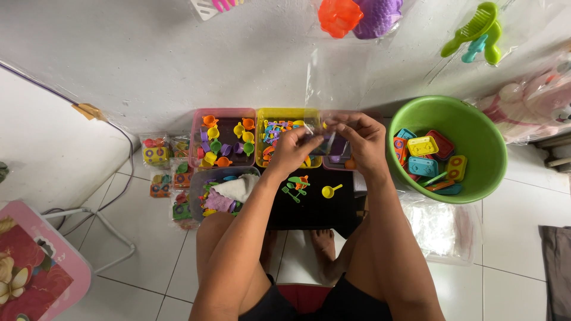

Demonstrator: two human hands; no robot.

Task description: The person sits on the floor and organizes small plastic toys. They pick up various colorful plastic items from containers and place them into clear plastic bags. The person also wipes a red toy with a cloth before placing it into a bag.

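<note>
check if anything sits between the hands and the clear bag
Nothing visible does: the left hand and right hand both already pinch the clear bag by its lower edge, above the trays.

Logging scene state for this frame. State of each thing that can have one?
Clear plastic bag: held up, pinched by both hands.
Left hand: closed on the bag's lower edge.
Right hand: closed on the bag's lower edge.
Green tub: upright, open, partly filled with toy stoves.
Pink bin: open, holding small toy cups.
Yellow bin: open, holding mixed small toys.
Yellow toy ladle: lying loose.
</note>
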